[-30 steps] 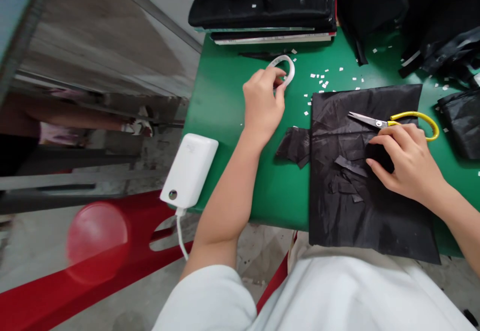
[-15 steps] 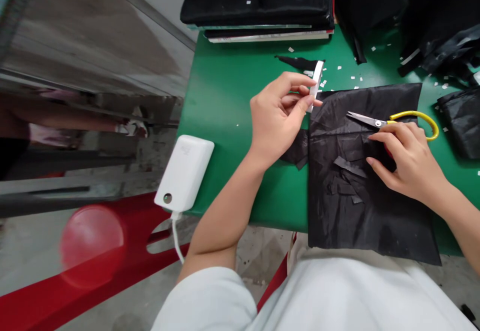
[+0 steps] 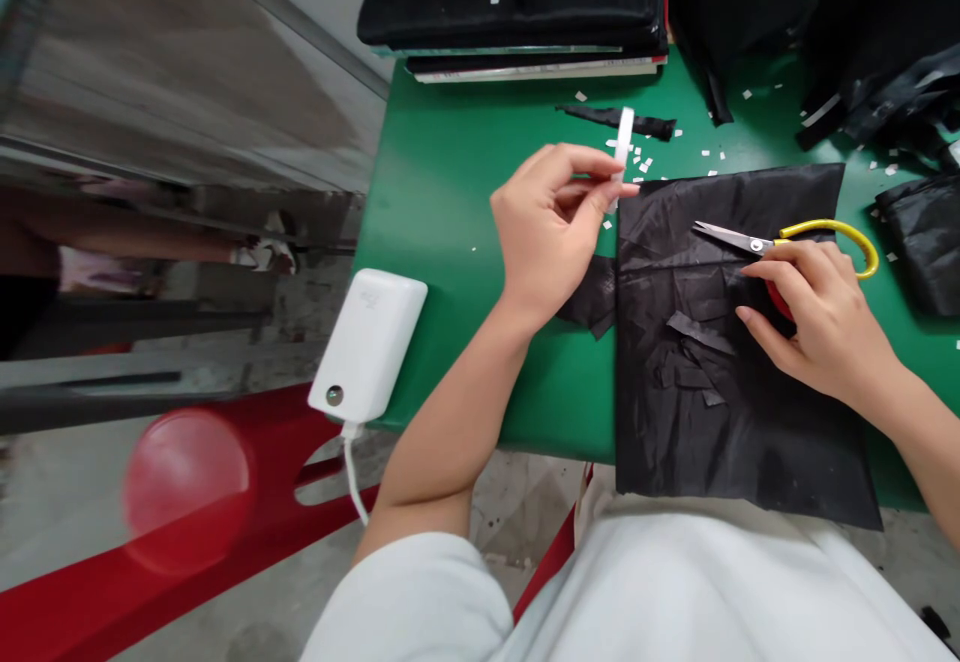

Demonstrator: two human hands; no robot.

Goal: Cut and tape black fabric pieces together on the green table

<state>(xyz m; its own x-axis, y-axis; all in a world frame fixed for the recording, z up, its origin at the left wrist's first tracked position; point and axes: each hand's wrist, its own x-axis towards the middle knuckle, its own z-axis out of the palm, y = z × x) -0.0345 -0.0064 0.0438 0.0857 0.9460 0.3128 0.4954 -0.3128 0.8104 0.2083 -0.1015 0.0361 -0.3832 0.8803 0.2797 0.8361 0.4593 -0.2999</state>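
Note:
Between the thumb and fingers of my left hand [image 3: 551, 227] is a thin white strip [image 3: 624, 137], standing roughly upright above the table; its lower end is hidden by the fingers. My right hand [image 3: 825, 322] is over the right side of a black fabric piece [image 3: 720, 462], thumb and index finger apart. Scissors [image 3: 757, 245] with a yellow handle lie on the fabric beside that hand, blades pointing left; the hand covers part of the handle. Something red [image 3: 780, 299] shows below its fingers. Narrow black scraps [image 3: 701, 334] rest on the fabric.
On the green table [image 3: 450, 172], a white power bank [image 3: 371, 342] with a cable lies at the left edge. Black folded fabric [image 3: 510, 2] is stacked at the back. White bits [image 3: 645, 164] and a black strip [image 3: 652, 127] lie beyond my left hand. A red stool [image 3: 277, 442] stands below left.
My left hand has shifted slightly left and the white strip has turned to look narrower. More of the black strip behind it shows. My right hand has barely moved; the scissors lie as before.

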